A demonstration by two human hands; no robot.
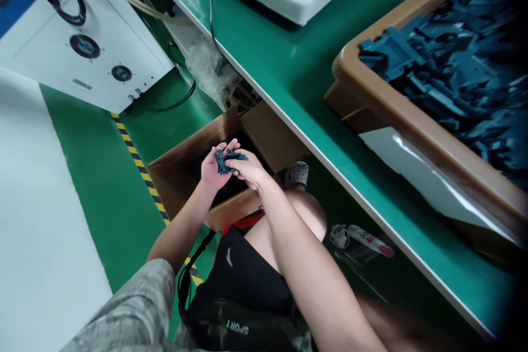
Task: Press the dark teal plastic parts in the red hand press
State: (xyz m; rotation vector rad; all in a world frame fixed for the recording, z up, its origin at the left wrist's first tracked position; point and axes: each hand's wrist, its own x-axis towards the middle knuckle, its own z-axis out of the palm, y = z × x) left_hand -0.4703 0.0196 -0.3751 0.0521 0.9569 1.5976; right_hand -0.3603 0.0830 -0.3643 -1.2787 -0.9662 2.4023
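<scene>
Several small dark teal plastic parts (223, 164) lie in a heap between my hands. My left hand (211, 169) is cupped under them, palm up, its fingers curled round the heap. From the right, my right hand (249, 169) presses its thumb and fingers into the same parts. Both hands are above an open cardboard box (175, 179) on the floor. The box's inside is dark, and its contents cannot be made out.
On the green table (297, 60) to the right stand a white scale (284, 0) and a brown bin (371, 85) heaped with teal plastic parts (466, 77). A white cabinet (99, 49) stands at upper left. A pink-and-white bottle (371, 241) lies under the table.
</scene>
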